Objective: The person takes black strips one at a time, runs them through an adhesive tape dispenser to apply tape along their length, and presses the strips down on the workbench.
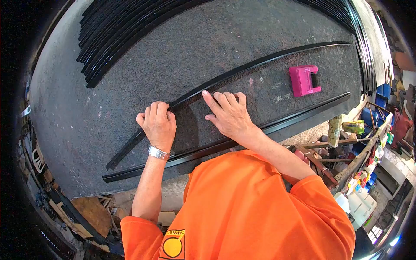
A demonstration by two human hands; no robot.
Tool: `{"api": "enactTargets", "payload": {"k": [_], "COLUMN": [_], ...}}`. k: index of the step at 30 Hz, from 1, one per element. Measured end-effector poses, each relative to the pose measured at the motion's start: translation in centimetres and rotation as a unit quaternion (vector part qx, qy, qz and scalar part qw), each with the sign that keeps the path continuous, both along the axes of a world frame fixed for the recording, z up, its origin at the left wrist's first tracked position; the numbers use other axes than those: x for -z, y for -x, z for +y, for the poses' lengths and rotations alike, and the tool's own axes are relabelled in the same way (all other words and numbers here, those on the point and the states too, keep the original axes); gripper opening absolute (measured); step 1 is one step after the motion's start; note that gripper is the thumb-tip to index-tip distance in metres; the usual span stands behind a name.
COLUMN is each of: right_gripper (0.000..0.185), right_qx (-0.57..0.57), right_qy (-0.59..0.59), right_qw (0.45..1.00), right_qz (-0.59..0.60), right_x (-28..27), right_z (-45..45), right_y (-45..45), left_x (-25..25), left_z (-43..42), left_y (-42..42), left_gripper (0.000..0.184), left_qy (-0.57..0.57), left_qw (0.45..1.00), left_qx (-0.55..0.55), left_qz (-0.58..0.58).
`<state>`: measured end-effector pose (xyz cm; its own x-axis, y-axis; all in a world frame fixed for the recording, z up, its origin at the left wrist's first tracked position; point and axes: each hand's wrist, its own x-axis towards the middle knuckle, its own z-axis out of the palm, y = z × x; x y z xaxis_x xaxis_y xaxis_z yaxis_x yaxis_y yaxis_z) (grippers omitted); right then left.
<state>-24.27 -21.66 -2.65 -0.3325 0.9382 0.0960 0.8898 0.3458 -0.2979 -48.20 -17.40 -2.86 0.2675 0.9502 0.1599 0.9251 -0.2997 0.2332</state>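
A long black strip point(258, 62) lies in a curve across the dark, rough tabletop point(190, 52). My left hand point(157, 126), with a metal-band watch point(159, 152) on its wrist, has its fingers closed over the strip's left part. Just to the right, my right hand point(229, 113) is open, its index fingertip touching the strip's near edge and the other fingers loosely bent. Nearer my body, a second black strip point(299, 116) runs along the front of the table, partly behind my forearms. A magenta plastic block point(305, 80) with a dark recess sits between the two strips at the right.
Many black strips point(125, 30) lie side by side at the far left, and more point(331, 12) are at the far right. Long strips point(365, 52) hang or stand at the right table edge. Wooden pieces point(318, 162) and cluttered goods lie beyond the table at lower right.
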Motion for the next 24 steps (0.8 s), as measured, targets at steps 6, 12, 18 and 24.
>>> {"api": "enactTargets", "payload": {"k": [6, 12, 18, 24], "right_gripper": [0.080, 0.080, 0.078, 0.075], "right_qx": [0.023, 0.046, 0.020, -0.005], "right_qy": [0.002, -0.018, 0.004, 0.002], "right_qw": [1.000, 0.998, 1.000, 1.000], "right_qz": [-0.014, -0.032, -0.021, 0.023], "right_x": [-0.1, 0.1, -0.6, -0.6], "right_z": [0.1, 0.1, 0.3, -0.2], "right_y": [-0.6, -2.5, -1.4, 0.1], "left_x": [0.0, -0.2, 0.0, -0.6], "left_z": [0.1, 0.2, 0.2, 0.5], "left_y": [0.0, 0.0, 0.0, 0.4], "left_gripper": [0.021, 0.021, 0.021, 0.018], "left_qy": [0.003, 0.003, 0.000, 0.010], "left_qw": [1.000, 1.000, 1.000, 1.000], "left_qx": [-0.002, -0.001, 0.000, 0.011], "left_qz": [0.005, 0.002, 0.001, 0.004]}}
